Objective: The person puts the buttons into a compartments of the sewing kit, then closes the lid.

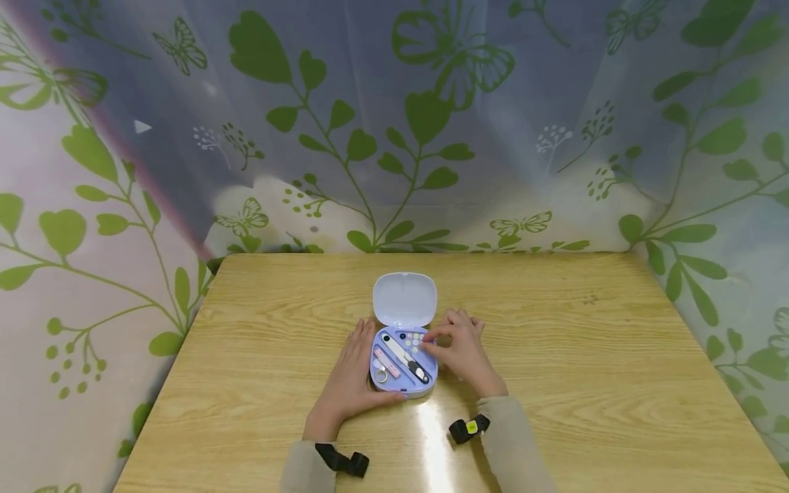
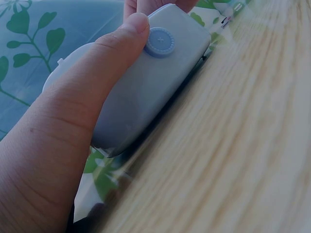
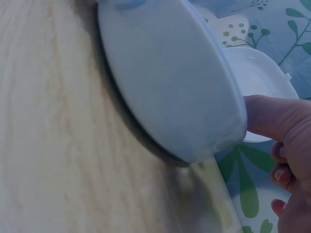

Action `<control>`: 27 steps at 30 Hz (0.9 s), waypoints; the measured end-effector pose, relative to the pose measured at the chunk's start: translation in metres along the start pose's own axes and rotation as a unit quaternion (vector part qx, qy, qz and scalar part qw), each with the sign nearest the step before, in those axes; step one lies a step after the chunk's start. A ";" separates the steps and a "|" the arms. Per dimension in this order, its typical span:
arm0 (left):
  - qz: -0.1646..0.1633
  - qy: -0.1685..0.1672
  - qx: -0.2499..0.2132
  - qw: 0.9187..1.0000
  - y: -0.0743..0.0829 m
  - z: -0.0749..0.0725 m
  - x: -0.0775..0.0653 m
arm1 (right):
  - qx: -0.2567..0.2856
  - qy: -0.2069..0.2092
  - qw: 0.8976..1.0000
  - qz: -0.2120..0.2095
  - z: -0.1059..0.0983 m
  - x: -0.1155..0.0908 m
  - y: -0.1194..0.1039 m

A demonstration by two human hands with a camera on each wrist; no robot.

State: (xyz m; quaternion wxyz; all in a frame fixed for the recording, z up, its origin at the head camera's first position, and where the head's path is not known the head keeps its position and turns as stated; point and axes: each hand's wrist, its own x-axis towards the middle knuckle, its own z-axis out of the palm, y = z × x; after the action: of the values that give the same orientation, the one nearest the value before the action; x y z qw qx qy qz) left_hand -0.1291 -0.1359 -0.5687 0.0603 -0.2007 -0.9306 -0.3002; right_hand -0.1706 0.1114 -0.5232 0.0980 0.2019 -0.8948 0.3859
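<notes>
A small lilac sewing box (image 1: 374, 387) stands on the table with its pale lid (image 1: 405, 299) raised at the back. My left hand (image 1: 348, 378) lies along its left side with straight fingers; the thumb (image 2: 116, 41) reaches across the front beside a round blue catch (image 2: 162, 42). My right hand (image 1: 464, 348) is at the right rim, thumb and forefinger tips together over the small pastel buttons (image 1: 413, 339). I cannot tell whether a button is between them. White-and-black thread snips (image 1: 403, 357) lie diagonally inside, with a pink strip (image 1: 387, 363) and a ring (image 1: 381, 374) to their left.
The wooden table (image 1: 246, 356) extends to both sides of the box. Behind it hangs a leaf-and-butterfly patterned curtain (image 1: 370, 171). Black straps circle both wrists, the right strap (image 1: 470, 428) bearing a yellow patch.
</notes>
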 end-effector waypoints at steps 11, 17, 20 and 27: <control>0.005 0.002 0.000 1.000 0.001 -0.001 0.001 | 0.023 0.045 0.998 -0.040 -0.014 0.003 -0.002; 0.001 0.001 -0.005 1.000 0.000 0.000 0.001 | 0.038 0.041 0.998 -0.016 -0.028 0.001 0.001; -0.003 0.000 -0.005 1.000 0.001 -0.001 0.000 | 0.045 0.044 0.998 -0.010 -0.034 -0.003 0.004; -0.003 0.001 -0.004 1.000 0.002 -0.002 0.000 | 0.044 0.047 0.998 -0.003 -0.038 -0.018 0.015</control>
State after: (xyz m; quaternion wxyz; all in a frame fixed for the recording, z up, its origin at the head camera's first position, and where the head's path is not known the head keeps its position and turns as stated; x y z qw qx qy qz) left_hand -0.1281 -0.1357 -0.5664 0.0594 -0.1982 -0.9297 -0.3047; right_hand -0.1602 0.1543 -0.5131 0.1317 0.1900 -0.8710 0.4335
